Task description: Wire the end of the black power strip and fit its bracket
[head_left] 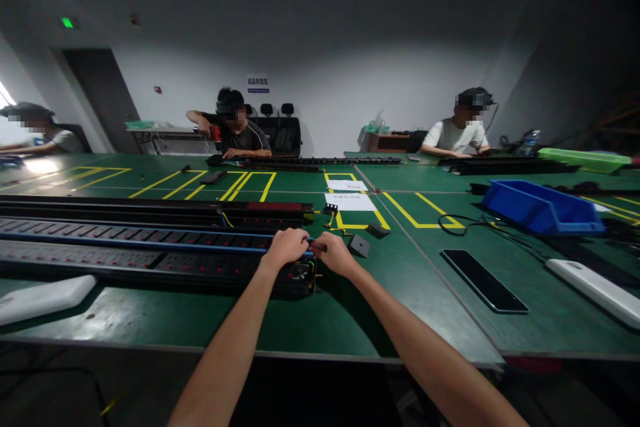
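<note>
Long black power strips (pixel 200 263) with rows of sockets and small red marks lie side by side on the green table. My left hand (pixel 286 248) bends over the right end of the blue-edged power strip (pixel 240 241), its fingers closed on that end. Close beside it, my right hand (pixel 334 253) is closed in a pinch at the strip's tip. A small dark piece shows between those fingertips, too hidden to name. Just right of this hand lies a dark square end piece (pixel 359 246). Yellow wires (pixel 336 230) with a small black connector (pixel 331 209) stick out behind the hands.
A phone (pixel 484 280), a white power bank (pixel 595 290) and a blue bin (pixel 543 208) sit to the right, with black cables nearby. Another white device (pixel 47 299) lies at front left. Paper sheets (pixel 350 202) lie beyond the hands. Co-workers sit across the table.
</note>
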